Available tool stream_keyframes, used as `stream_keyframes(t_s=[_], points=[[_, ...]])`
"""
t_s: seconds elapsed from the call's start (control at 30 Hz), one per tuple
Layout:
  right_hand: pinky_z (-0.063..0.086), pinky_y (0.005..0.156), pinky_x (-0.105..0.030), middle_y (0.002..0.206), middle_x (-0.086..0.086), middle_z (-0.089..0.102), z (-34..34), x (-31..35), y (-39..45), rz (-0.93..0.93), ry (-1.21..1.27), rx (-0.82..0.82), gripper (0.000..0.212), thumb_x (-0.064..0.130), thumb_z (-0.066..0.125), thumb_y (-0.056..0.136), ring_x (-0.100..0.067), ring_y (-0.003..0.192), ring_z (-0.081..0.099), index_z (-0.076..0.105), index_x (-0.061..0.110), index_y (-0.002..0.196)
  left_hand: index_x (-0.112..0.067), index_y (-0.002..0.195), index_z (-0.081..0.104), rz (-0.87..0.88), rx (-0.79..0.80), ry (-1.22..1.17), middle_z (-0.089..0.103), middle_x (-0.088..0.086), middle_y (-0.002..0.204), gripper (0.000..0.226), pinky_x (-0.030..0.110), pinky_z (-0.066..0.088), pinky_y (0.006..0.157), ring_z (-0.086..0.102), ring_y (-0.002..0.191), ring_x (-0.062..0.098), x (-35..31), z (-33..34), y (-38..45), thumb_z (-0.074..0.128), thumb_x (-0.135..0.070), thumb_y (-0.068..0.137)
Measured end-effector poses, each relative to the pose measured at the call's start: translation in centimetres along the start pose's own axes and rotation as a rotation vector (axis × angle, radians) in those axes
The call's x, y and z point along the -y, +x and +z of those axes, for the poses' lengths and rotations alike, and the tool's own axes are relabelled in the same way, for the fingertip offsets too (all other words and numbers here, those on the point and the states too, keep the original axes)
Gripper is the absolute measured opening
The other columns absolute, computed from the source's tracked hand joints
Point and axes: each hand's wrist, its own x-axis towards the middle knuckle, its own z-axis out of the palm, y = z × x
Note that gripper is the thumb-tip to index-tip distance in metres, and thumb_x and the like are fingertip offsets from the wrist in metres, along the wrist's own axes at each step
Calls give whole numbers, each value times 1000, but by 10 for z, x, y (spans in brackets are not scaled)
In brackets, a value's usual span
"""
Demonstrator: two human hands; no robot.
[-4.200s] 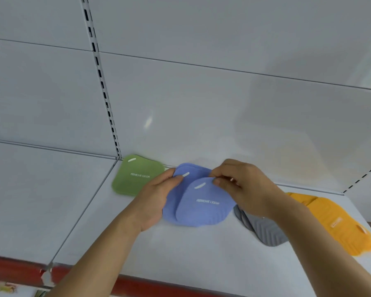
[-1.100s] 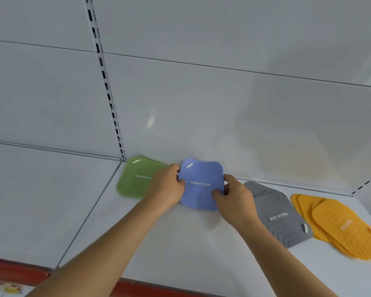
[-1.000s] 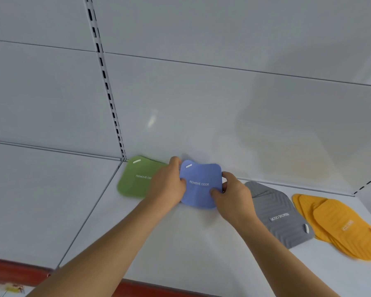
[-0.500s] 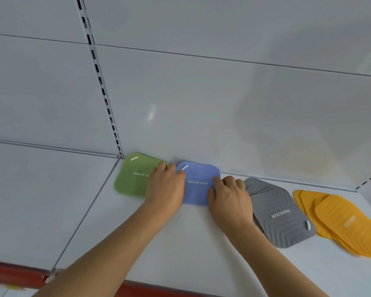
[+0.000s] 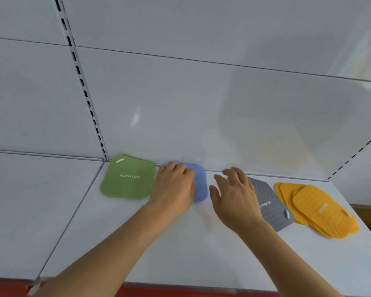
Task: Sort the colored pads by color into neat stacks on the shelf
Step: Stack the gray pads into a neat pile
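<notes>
Your left hand (image 5: 173, 187) pressed flat on the blue stack (image 5: 199, 183). Your right hand (image 5: 234, 196) hovered open, holding nothing; the grey stack (image 5: 270, 207) lay at its 3 o'clock, long axis running 11 to 5.

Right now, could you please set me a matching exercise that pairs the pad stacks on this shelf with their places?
Things:
1. green pads
2. blue pads
3. grey pads
4. orange pads

Places:
A. partly under the left hand
B. farthest right
C. at the slotted upright
D. just beyond the right hand

Pairs: 1-C, 2-A, 3-D, 4-B
</notes>
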Motion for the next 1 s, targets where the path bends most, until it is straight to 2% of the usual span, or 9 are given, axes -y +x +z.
stream_keyframes(t_s=[0.1,0.23,0.3,0.4,0.53,0.63,0.73,0.83,1.0], points=[[52,93,-46,115,-7,66,-20,-33,-15,70,-40,20,34,32,45,93,-34,115,56,70,15,109,-15,75,65,62,31,-138,66,7,73,22,41,52,61,63,73,35,-34,-1,4,54,-31,87],[51,90,-44,114,-7,69,-44,-82,-40,298,-147,152,31,30,60,90,-36,109,55,70,17,117,-15,96,68,64,169,-266,68,6,95,25,42,50,77,60,94,33,-75,8,5,54,-35,101],[47,93,-42,116,-3,69,-53,-101,-49,346,-171,254,36,44,56,95,-33,111,53,68,23,121,-17,100,68,81,187,-261,67,4,102,27,43,50,82,59,99,31,-90,12,5,52,-38,103],[48,88,-39,110,-1,68,-62,-115,-50,389,-135,314,51,70,49,91,-30,112,53,66,26,110,-18,115,66,76,229,-206,64,2,115,37,41,49,89,56,107,28,-109,20,11,53,-50,100],[47,88,-40,108,-4,64,-62,-127,-47,349,-118,369,65,83,46,86,-30,111,55,60,23,106,-16,136,55,28,292,-136,59,3,132,60,40,47,95,52,120,29,-128,26,18,56,-60,96],[44,87,-38,105,-4,63,-64,-137,-42,283,-17,330,55,70,60,88,-29,106,58,58,20,110,-16,139,55,-37,272,-111,58,2,134,65,40,47,97,52,121,28,-134,28,21,60,-63,93],[42,78,-33,105,-2,66,-66,-142,-38,274,199,295,32,38,69,89,-26,102,61,63,21,116,-18,142,54,-94,249,-120,57,1,134,68,41,48,97,53,121,29,-137,27,18,66,-60,90],[34,68,-27,92,2,62,-72,-145,-39,185,373,222,14,18,64,88,-20,85,57,70,24,100,-22,151,43,-145,233,-171,52,1,136,76,42,48,99,52,123,30,-144,22,15,71,-55,88],[44,70,-25,85,5,65,-110,-143,-25,-102,472,88,20,12,62,90,-15,77,58,74,27,94,-29,163,18,-34,42,-200,29,1,163,97,38,33,118,25,150,24,-163,-15,24,73,-48,87]])
